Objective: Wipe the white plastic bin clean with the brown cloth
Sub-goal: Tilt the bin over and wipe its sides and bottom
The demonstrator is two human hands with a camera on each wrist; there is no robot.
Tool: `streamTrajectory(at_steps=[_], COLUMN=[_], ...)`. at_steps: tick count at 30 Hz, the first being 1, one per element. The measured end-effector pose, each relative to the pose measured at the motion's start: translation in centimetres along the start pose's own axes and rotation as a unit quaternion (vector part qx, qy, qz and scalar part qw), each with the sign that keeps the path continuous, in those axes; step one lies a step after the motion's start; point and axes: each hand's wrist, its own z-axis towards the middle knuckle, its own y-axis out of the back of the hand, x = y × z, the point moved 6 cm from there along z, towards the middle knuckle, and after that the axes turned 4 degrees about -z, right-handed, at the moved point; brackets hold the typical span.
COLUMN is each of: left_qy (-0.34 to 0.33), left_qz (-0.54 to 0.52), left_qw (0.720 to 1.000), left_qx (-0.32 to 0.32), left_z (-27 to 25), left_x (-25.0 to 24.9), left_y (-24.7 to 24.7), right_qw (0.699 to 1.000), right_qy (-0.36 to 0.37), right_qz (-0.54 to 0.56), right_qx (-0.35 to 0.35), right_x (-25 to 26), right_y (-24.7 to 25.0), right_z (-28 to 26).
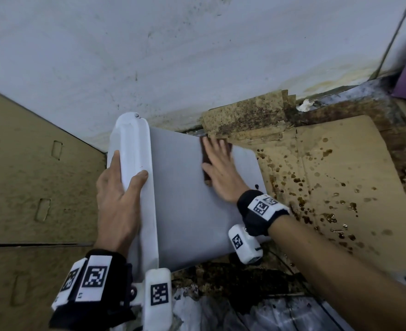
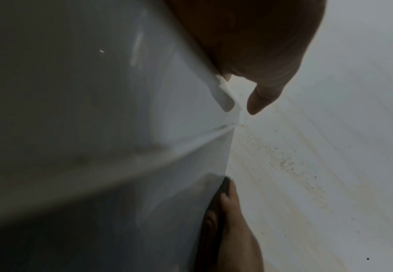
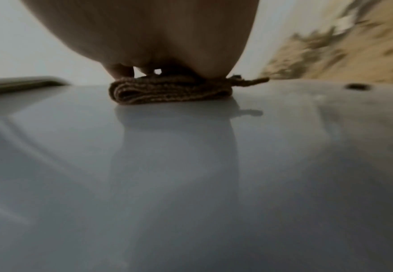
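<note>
The white plastic bin (image 1: 185,192) lies on its side on stained brown cardboard (image 1: 328,175) by the wall. The left hand (image 1: 118,199) grips its raised rim, fingers curled over. The right hand (image 1: 221,170), fingers spread flat, presses the folded brown cloth (image 3: 169,92) onto the bin's far right side.

black wristbands (image 1: 254,211), white tagged modules (image 1: 245,244)
</note>
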Motion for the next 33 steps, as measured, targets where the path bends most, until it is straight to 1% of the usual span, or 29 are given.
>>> streamTrajectory(at_steps=[2, 3, 5, 7, 9, 12, 13, 15, 16, 18, 19, 20, 21, 23, 25, 26, 27, 28, 30, 32, 33], left_qy=[0.008, 0.009, 0.01, 0.012, 0.017, -0.001, -0.001, 0.014, 0.035, 0.114, 0.144, 0.159, 0.158, 0.151, 0.156, 0.162, 0.164, 0.156, 0.143, 0.145, 0.151], left_qz=[-0.002, -0.003, -0.001, 0.003, 0.002, -0.003, -0.008, -0.033, -0.062, -0.151, -0.189, -0.218, -0.243, -0.289, -0.314, -0.324, -0.337, -0.348, -0.363, -0.372, -0.379], left_qw=[1.0, 1.0, 1.0, 1.0, 1.0, 1.0, 1.0, 0.999, 0.997, 0.982, 0.97, 0.961, 0.955, 0.945, 0.936, 0.932, 0.927, 0.924, 0.921, 0.917, 0.913], left_qx=[-0.001, -0.002, -0.005, -0.005, -0.004, 0.002, 0.002, -0.005, -0.002, 0.024, 0.041, 0.054, 0.06, 0.033, 0.011, 0.003, -0.006, -0.01, -0.008, -0.008, -0.008], left_z=[0.0, 0.0, -0.1, 0.0, 0.2, -0.1, -0.1, 0.2, 0.5, 1.3, 1.4, 1.1, 0.8, 0.3, -0.6, -1.1, -1.4, -1.7, -2.1, -1.9, -2.0], left_x=[0.2, 0.3, 0.4, 0.4, 0.6, 0.1, -0.1, 0.4, 0.6, 2.5, 3.1, 2.8, 2.1, 1.1, 0.5, -0.1, -0.3, -0.8, -1.5, -1.3, -1.2], left_y=[0.2, 0.2, 0.4, 0.5, 0.5, 0.5, 0.3, 0.3, 0.1, -0.2, -0.5, -0.8, -0.9, -0.8, -0.9, -0.9, -0.8, -0.7, -0.6, -0.4, -0.4], right_qw=[0.998, 0.997, 0.997, 0.999, 0.999, 0.994, 0.991, 0.984, 0.983, 0.983, 0.981, 0.979, 0.975, 0.964, 0.951, 0.949, 0.954, 0.963, 0.98, 0.984, 0.983], right_qy=[0.06, 0.077, 0.077, 0.038, -0.029, -0.106, -0.132, -0.176, -0.183, -0.179, -0.18, -0.182, -0.194, -0.223, -0.232, -0.218, -0.192, -0.15, -0.035, 0.088, 0.137], right_qz=[-0.001, 0.002, 0.001, -0.011, -0.013, -0.01, -0.008, 0.01, 0.019, 0.027, 0.028, 0.03, 0.031, 0.039, 0.081, 0.102, 0.115, 0.121, 0.128, 0.117, 0.09], right_qx=[0.001, -0.004, -0.004, -0.002, -0.007, -0.031, -0.026, 0.003, -0.001, -0.038, -0.063, -0.086, -0.104, -0.143, -0.188, -0.202, -0.201, -0.189, -0.148, -0.099, -0.083], right_x=[2.8, 3.0, 1.8, -0.5, -3.6, -8.0, -9.2, -10.3, -10.6, -10.3, -10.2, -10.3, -10.4, -10.7, -9.8, -8.6, -6.8, -4.3, 1.9, 8.3, 10.9], right_y=[-1.1, -1.4, -1.3, -0.7, 0.2, 1.9, 2.2, 2.2, 2.3, 2.4, 2.7, 3.0, 3.5, 4.8, 6.3, 6.8, 7.1, 7.1, 6.8, 6.0, 5.6], right_z=[-0.4, -0.4, -0.2, 0.3, 0.6, 0.7, 0.5, 0.2, 0.0, -0.1, -0.4, -0.7, -1.2, -2.2, -3.2, -3.4, -3.6, -3.6, -3.7, -4.0, -4.1])
